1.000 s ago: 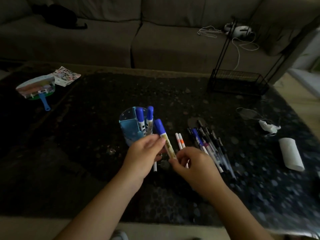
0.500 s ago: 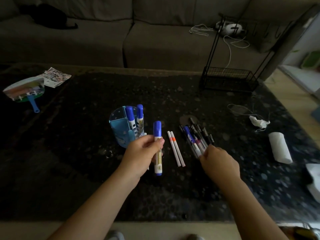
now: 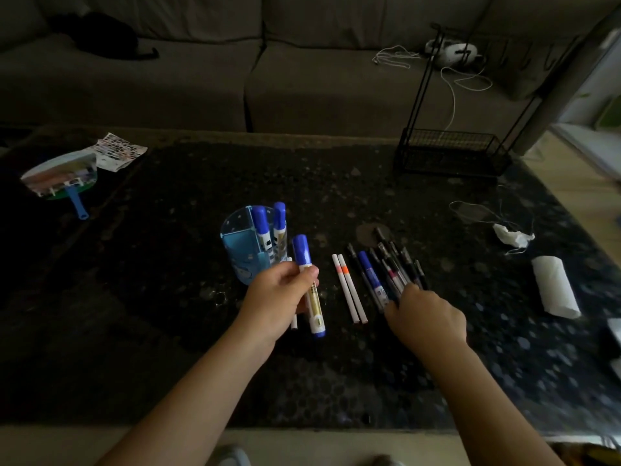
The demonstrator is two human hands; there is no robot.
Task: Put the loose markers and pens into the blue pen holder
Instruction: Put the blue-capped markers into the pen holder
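Head view, down onto a dark speckled desk [image 3: 168,331]. Near the middle, a blue pen holder [image 3: 240,253], upright, with two blue-capped markers [image 3: 261,225] standing in its 3 o'clock side, caps up. At 5 o'clock of the holder and just beside it, the left hand [image 3: 279,292], fingers [image 3: 311,272] and thumb curled round a third marker [image 3: 304,255], pinched at mid-barrel, blue cap toward 12 o'clock. Behind that hand, a thin white pen [image 3: 294,323], mostly hidden. At 3 o'clock of the left hand, two white pens [image 3: 351,294] flat on the desk, side by side and touching, one with an orange band. Further toward 3 o'clock, a loose pile of pens [image 3: 386,264], mostly dark, one blue-capped. On the pile's 6 o'clock end, the right hand [image 3: 426,319], fingers bent down among the pen ends; actual hold on any pen impossible to tell. Toward 10 o'clock on the desk, a hand fan [image 3: 60,173] with a blue handle. Toward 3 o'clock, a white paper roll [image 3: 554,290]. Toward 1 o'clock, a black wire rack [image 3: 450,153].
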